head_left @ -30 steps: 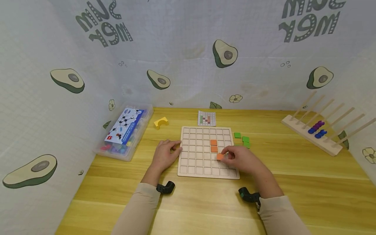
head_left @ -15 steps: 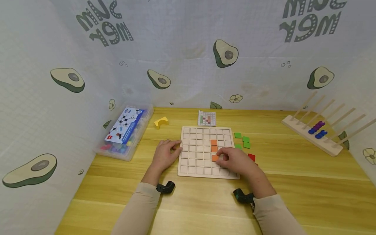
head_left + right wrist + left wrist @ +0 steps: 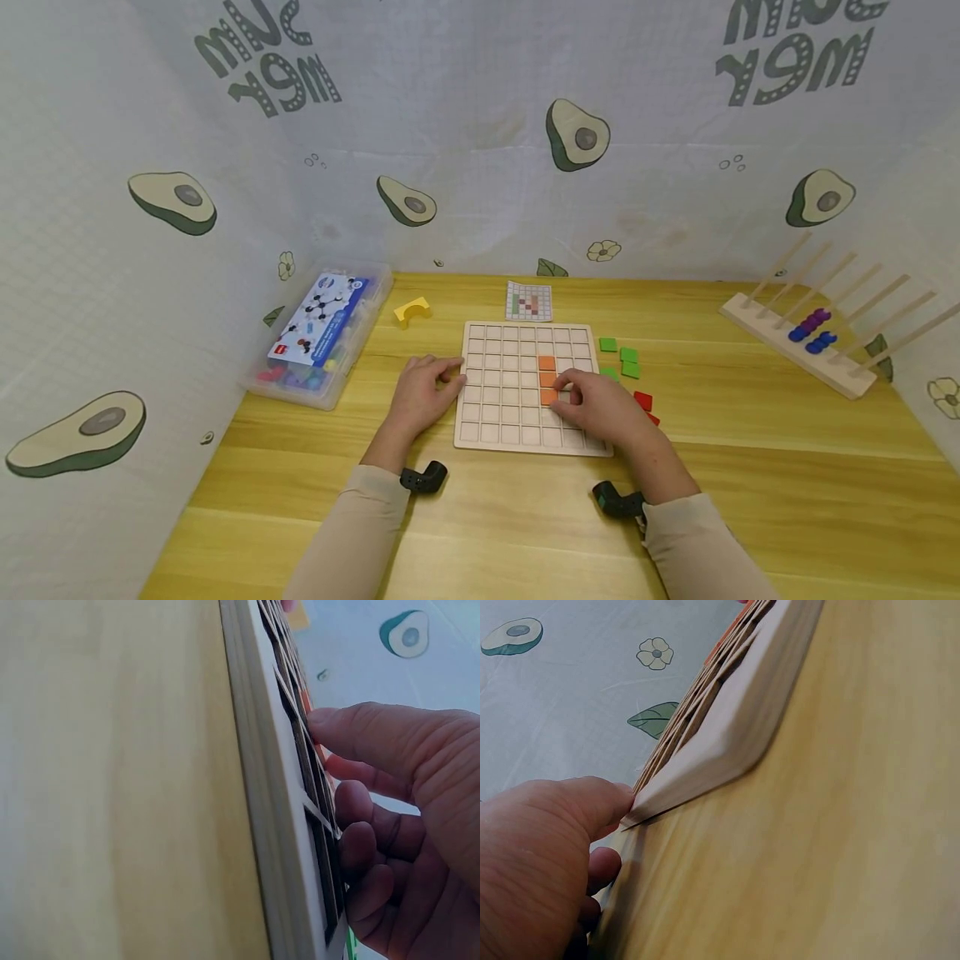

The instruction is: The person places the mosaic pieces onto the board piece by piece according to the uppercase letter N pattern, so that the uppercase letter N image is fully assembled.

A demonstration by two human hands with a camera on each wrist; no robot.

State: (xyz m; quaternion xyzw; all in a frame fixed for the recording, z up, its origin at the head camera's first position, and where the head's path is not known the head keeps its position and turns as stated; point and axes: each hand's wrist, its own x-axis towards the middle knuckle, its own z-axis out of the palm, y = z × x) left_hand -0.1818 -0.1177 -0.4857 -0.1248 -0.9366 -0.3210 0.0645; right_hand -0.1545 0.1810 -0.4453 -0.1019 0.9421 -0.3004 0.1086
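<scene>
A square wooden grid board (image 3: 501,413) lies flat on the table. Three orange square tiles stand in one column of it, and the nearest orange tile (image 3: 549,397) is at the fingertips of my right hand (image 3: 603,408). Thumb and forefinger pinch at this tile's right side, while the other fingers curl over the board in the right wrist view. My left hand (image 3: 422,396) rests by the board's left edge, thumb and forefinger extended to touch it. From the left wrist view, the thumb (image 3: 604,802) meets the board's rim (image 3: 727,742).
Several green tiles (image 3: 629,356) and red tiles (image 3: 642,401) lie right of the board. Behind it is a printed grid card (image 3: 528,302). A yellow arch block (image 3: 412,312) and a clear plastic case (image 3: 318,329) are at left; a wooden peg rack (image 3: 795,346) stands at right.
My right hand has moved left with the third orange tile, then slightly away from me, bringing it into line below the other two. My left hand has stayed in place.
</scene>
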